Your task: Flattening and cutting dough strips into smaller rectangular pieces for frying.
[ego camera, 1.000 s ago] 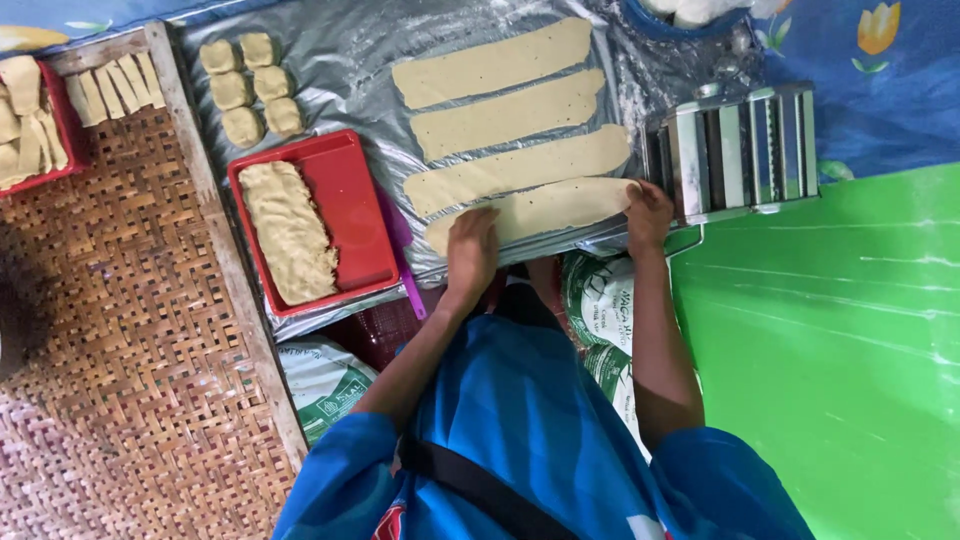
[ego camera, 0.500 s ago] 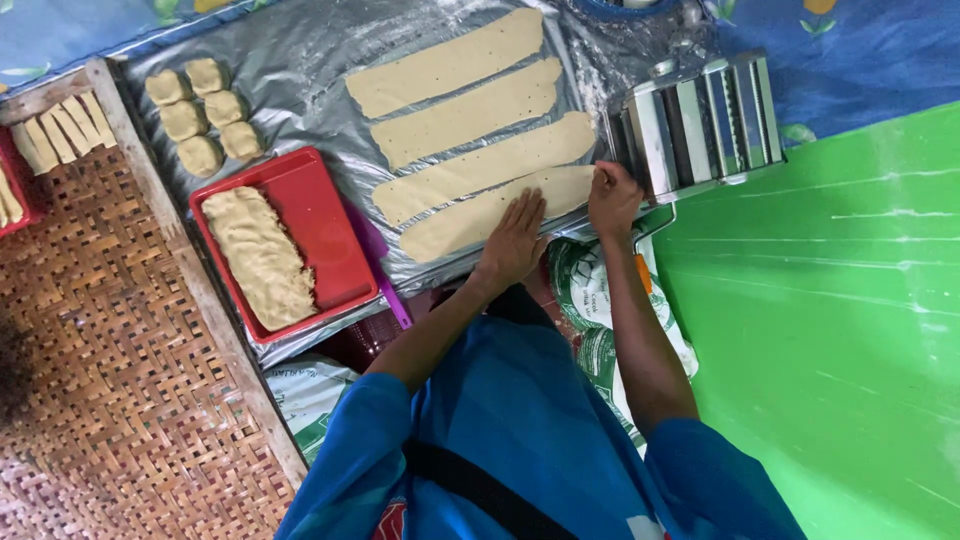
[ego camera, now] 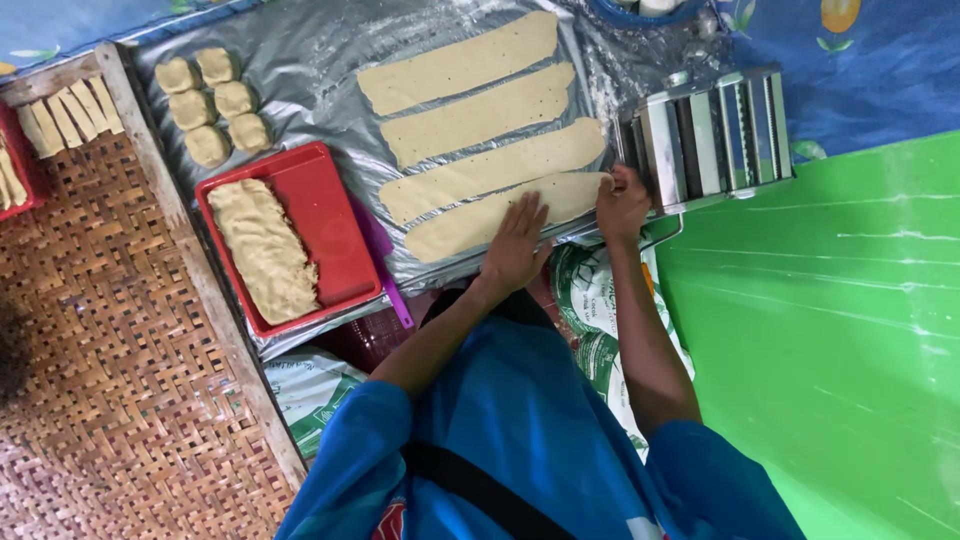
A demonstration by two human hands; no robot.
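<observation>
while our left hand (ego camera: 515,245) lies flat, fingers (ego camera: 528,212) spread wide and holding nothing, it presses on the nearest dough strip (ego camera: 470,228), which seems meant to keep the thin sheet smooth against the foil-covered worktop (ego camera: 300,70). our right hand (ego camera: 622,205) is curled at the strip's far end, right where it meets the metal roller machine (ego camera: 712,130); whether those fingers pinch the dough or only rest on it we cannot tell. just beyond the left fingers three more strips (ego camera: 480,120) lie side by side, apart from each other, likely so they do not stick. further off to the left of the fingers a red tray (ego camera: 335,215) carries a heap of rough dough (ego camera: 265,250), and beyond it small dough lumps (ego camera: 212,105) wait in a cluster on the foil. well apart, past a wooden edge, cut pieces (ego camera: 68,115) rest on a woven mat (ego camera: 100,350). a green sheet (ego camera: 830,330) covers the floor to the right of the fingers.
</observation>
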